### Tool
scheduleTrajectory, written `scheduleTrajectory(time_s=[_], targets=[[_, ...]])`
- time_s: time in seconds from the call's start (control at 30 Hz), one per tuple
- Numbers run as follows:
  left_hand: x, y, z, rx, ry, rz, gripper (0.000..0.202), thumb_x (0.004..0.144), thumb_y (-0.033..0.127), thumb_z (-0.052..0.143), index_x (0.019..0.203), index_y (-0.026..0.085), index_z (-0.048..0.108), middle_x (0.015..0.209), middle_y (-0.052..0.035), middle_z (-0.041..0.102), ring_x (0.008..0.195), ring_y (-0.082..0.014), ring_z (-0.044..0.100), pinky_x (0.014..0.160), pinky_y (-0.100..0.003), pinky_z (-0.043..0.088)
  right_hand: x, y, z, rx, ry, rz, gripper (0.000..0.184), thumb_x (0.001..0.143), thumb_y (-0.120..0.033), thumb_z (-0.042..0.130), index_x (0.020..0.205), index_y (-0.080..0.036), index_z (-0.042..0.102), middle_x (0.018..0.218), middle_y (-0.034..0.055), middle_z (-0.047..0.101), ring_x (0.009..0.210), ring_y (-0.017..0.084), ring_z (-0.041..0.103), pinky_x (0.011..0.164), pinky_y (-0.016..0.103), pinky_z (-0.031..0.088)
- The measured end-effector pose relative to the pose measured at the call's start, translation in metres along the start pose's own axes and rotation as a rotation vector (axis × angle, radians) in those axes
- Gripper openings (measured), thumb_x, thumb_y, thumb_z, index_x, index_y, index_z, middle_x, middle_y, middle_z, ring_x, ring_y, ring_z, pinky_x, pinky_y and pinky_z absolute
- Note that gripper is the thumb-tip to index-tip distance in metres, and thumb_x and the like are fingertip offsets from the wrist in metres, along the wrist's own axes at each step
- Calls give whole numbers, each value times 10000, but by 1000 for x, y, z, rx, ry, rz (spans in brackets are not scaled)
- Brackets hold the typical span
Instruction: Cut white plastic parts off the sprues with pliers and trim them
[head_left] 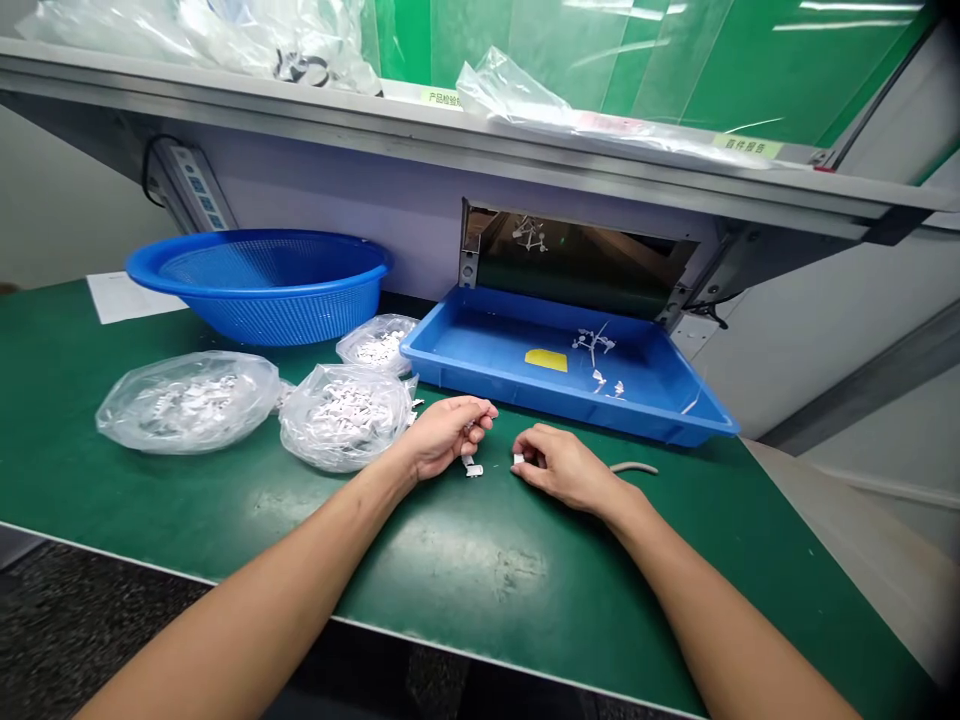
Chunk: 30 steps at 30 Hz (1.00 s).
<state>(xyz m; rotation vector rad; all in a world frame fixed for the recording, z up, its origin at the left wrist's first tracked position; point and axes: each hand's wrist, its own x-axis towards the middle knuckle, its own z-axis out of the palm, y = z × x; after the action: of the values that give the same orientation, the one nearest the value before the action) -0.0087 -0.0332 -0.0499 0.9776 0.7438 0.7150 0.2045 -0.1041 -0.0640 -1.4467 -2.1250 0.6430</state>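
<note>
My left hand (pixel 448 437) is closed in a pinch above the green table, its fingertips pressed together; what they hold is too small to make out. Just under it lies a small white plastic part (pixel 474 469) with a clip-like shape. To the right, my right hand (pixel 564 468) pinches another white plastic piece (pixel 518 458) between thumb and fingers, close to the tabletop. Left of my left hand sits an open clear bag of white parts (pixel 352 408). Behind both hands is a blue tray (pixel 480 374) holding white sprues (pixel 595 345) and a yellow label (pixel 546 359).
A blue basket (pixel 277 290) stands at the back left. Two more bags, a wide one (pixel 187 402) and a smaller one (pixel 377 345), hold white parts. A beige curved strip (pixel 634 467) lies beside my right wrist. A metal shelf (pixel 420 130) with plastic bags overhangs the table.
</note>
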Motion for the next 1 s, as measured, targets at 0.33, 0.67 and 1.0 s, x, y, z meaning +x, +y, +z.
scheduleTrajectory(time_s=[0.33,0.67,1.0], targets=[[-14,-10,15,153,-93,-83,439,726,511,774,799,90,674,658,-24,585,445,-45,432,376,-164,297,-1,-30,6,210,337,1,161,928,-357,584,883,-204,604,850,14,622,721,134,571,664,246,469],[-25,-7,19,27,-149,-198,513,613,552,827,766,110,616,665,1,497,503,-46,384,405,-170,188,-9,-31,26,37,465,-343,123,935,-217,582,1040,-250,638,972,57,617,838,170,615,746,278,513],[-20,-9,17,68,-91,-101,500,655,557,802,734,114,583,675,-4,558,401,-6,312,361,-165,113,0,-33,12,163,341,-70,216,970,-349,511,1020,-269,706,979,54,667,876,198,638,803,317,507]])
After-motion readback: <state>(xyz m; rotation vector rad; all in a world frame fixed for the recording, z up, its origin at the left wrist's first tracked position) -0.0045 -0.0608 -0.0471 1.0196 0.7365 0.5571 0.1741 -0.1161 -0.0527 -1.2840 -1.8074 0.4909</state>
